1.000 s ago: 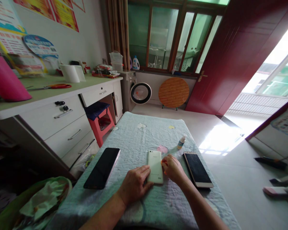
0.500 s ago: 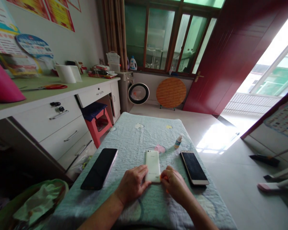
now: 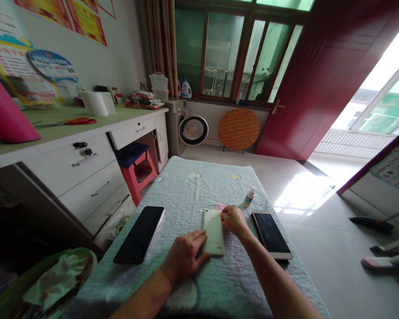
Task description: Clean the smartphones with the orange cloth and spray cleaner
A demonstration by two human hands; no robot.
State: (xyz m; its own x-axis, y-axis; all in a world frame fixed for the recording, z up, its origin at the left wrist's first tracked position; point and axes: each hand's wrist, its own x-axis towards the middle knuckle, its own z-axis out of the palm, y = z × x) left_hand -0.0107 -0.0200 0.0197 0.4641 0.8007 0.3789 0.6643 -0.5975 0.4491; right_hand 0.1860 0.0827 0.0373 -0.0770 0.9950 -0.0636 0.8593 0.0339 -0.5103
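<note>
A white smartphone [image 3: 214,235] lies back side up on the cloth-covered table [image 3: 199,186]. My left hand [image 3: 185,252] holds it at its left edge and lower left corner, fingers curled and thumb near the bottom. At its upper right corner, my right hand [image 3: 234,220] pinches a small orange item [image 3: 224,217]; most of that item is hidden by the fingers. A black-screened phone [image 3: 140,235] rests to the left of my left hand. Right of my right hand lies a gold-edged phone [image 3: 271,234], with a small white-capped bottle [image 3: 248,198] standing behind it.
Along the left runs a white desk [image 3: 83,177] with a pink bottle [image 3: 8,108], red-handled scissors [image 3: 80,121] and a paper roll [image 3: 96,103]. A red stool [image 3: 138,170] stands beside the table. Low at left sits a basket [image 3: 95,261]. A washing machine [image 3: 176,119] is farther back.
My right hand has moved away from me along the white smartphone's right edge, from the lower corner to the upper one, with the orange item. My left hand stays at the smartphone.
</note>
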